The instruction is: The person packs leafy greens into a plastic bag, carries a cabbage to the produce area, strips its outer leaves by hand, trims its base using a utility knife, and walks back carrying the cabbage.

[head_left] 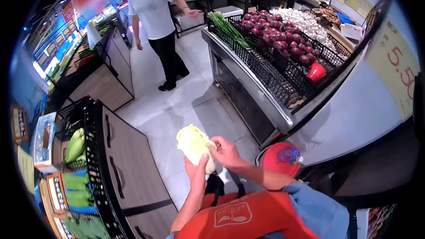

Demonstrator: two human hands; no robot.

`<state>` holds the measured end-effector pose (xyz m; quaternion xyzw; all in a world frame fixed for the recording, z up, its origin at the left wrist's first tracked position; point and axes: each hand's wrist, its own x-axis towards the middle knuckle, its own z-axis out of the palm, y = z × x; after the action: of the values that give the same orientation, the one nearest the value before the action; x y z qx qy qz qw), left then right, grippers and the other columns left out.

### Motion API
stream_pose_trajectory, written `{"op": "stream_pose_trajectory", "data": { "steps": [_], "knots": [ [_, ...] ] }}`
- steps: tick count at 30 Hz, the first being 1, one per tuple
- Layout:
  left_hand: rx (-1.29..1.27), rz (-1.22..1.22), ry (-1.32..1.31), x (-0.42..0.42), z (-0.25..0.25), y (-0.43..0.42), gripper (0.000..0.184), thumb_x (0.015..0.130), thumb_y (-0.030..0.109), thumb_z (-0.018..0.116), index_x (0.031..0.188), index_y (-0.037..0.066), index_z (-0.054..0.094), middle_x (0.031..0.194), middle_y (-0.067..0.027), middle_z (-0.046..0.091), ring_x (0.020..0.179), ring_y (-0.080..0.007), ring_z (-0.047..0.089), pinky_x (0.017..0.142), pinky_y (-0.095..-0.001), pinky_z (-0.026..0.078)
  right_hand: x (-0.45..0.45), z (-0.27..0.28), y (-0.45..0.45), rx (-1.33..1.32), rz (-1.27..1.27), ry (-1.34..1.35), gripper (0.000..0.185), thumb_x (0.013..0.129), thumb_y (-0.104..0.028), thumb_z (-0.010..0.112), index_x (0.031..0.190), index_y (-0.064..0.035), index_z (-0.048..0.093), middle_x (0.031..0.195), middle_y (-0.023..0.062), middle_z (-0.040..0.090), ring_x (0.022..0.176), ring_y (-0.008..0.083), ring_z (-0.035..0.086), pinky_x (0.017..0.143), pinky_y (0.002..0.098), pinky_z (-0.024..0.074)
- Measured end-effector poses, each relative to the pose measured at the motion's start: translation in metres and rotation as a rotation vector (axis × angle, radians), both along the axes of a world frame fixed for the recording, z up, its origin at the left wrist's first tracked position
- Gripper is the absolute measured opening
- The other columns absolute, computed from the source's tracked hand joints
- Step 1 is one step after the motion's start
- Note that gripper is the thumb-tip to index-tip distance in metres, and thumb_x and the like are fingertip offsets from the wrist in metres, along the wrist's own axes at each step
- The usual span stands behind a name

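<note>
A pale yellow-green napa cabbage [192, 142] is held up in front of my red apron, over the tiled floor. My left hand [197, 171] is closed around its lower left side, with the thumb across the front. At the right side of the cabbage, my right hand [226, 152] has its fingers bent and pinched against the outer leaves. Whether a single leaf is between those fingertips is too small to make out.
On the right, a metal-edged stand [252, 86] carries black crates with red onions [287, 40], garlic [305, 22] and green stalks [226, 26]. A red stool [272, 159] stands below. Vegetable shelves with wooden drawers [128, 150] line the left. Another person [152, 13] stands ahead in the aisle.
</note>
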<state>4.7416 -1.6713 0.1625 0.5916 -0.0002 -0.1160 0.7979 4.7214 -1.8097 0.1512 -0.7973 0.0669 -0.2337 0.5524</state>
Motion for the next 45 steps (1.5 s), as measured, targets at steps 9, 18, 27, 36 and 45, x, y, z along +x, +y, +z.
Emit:
{"op": "stream_pose_trajectory", "data": {
  "steps": [9, 18, 27, 36, 45],
  "knots": [
    [0.412, -0.222, -0.142, 0.262, -0.005, -0.109, 0.083, 0.063, 0.027, 0.093, 0.126, -0.003, 0.048, 0.117, -0.0154, 0.061, 0.108, -0.0256, 0.063, 0.093, -0.038, 0.051, 0.213, 0.032, -0.11, -0.309, -0.24, 0.04, 0.033, 0.08, -0.008, 0.066, 0.112, -0.0027, 0.063, 0.085, 0.0223, 0.063, 0.076, 0.0352, 0.066, 0.067, 0.0394, 0.0515],
    [0.301, -0.245, -0.2, 0.461, 0.004, -0.199, 0.076, 0.073, 0.02, 0.086, 0.131, -0.002, 0.043, 0.12, -0.0131, 0.057, 0.109, -0.0202, 0.058, 0.094, -0.0358, 0.049, 0.424, 0.016, -0.203, 0.036, -0.233, 0.193, 0.022, 0.081, -0.013, 0.067, 0.098, -0.0001, 0.06, 0.07, 0.016, 0.058, 0.061, 0.0243, 0.056, 0.06, 0.0379, 0.0465],
    [0.427, -0.112, -0.224, 0.643, 0.02, -0.238, 0.081, 0.071, 0.019, 0.085, 0.135, -0.005, 0.042, 0.128, -0.0149, 0.053, 0.118, -0.0246, 0.053, 0.103, -0.0373, 0.042, 0.624, 0.041, -0.265, 0.071, -0.005, 0.232, 0.026, 0.079, -0.011, 0.062, 0.101, 0.0025, 0.059, 0.072, 0.0171, 0.062, 0.062, 0.0247, 0.061, 0.06, 0.038, 0.0489],
    [0.319, -0.265, -0.296, 0.908, -0.042, -0.316, 0.101, 0.065, 0.027, 0.089, 0.142, -0.006, 0.032, 0.134, -0.0171, 0.049, 0.123, -0.0247, 0.051, 0.105, -0.037, 0.041, 0.864, -0.033, -0.322, 0.186, -0.206, 0.292, 0.022, 0.084, -0.013, 0.061, 0.097, 0.0034, 0.055, 0.076, 0.0205, 0.063, 0.064, 0.0256, 0.061, 0.062, 0.0358, 0.0495],
    [0.167, -0.534, -0.185, 1.13, -0.057, -0.458, 0.074, 0.073, 0.024, 0.084, 0.13, -0.001, 0.046, 0.123, -0.014, 0.057, 0.112, -0.0218, 0.058, 0.096, -0.0354, 0.049, 1.034, -0.013, -0.44, 0.007, -0.508, 0.119, 0.021, 0.086, -0.013, 0.066, 0.102, 0.0004, 0.064, 0.08, 0.0149, 0.067, 0.068, 0.0248, 0.066, 0.062, 0.0376, 0.0514]
  ]
}}
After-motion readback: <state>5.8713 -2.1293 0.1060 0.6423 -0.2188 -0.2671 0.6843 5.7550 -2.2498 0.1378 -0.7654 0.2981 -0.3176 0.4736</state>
